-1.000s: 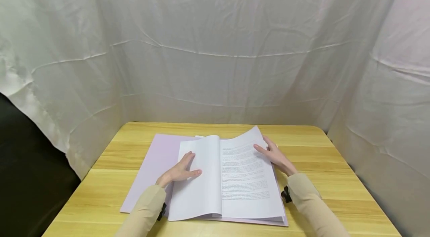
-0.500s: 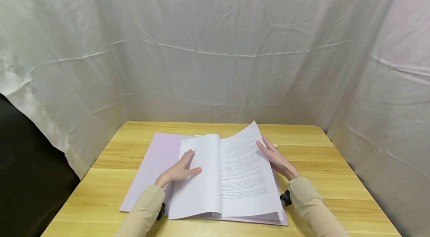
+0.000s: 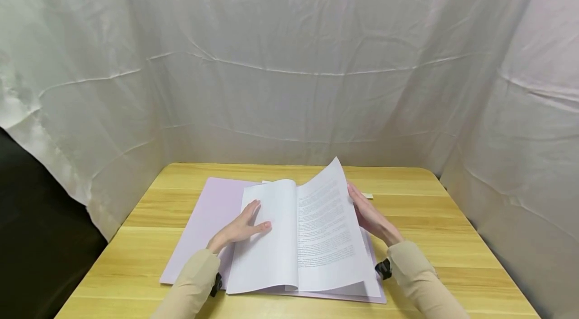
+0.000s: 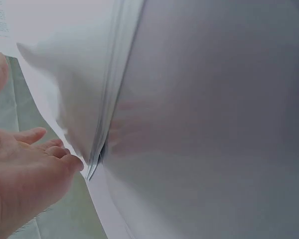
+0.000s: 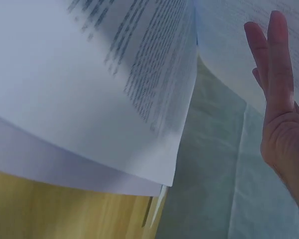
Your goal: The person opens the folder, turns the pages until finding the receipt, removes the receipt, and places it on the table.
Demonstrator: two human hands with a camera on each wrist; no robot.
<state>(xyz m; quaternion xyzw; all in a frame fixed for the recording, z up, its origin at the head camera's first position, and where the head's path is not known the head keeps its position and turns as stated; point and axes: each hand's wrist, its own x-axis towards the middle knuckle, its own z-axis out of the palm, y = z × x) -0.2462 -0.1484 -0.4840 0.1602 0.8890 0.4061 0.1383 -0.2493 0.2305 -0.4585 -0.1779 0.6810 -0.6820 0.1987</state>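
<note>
An open lavender folder lies on the table with printed sheets in it. My left hand rests with spread fingers on the turned-over left page, which bulges near the middle. The printed right-hand page stands lifted and curved, its far corner raised. At its right edge is my right hand, fingers straight, partly behind the paper. In the right wrist view, extended fingers show beside a page, and the left wrist view shows my left hand with loose fingers by the paper.
The wooden table has rounded back corners. A small pale strip sticks out behind my right hand. Grey cloth curtains surround the table, and a dark area lies at the left.
My right hand has shifted slightly left, its thumb no longer over the page's face. The page's far corner has risen and tilted left. My left hand has stayed nearly still.
</note>
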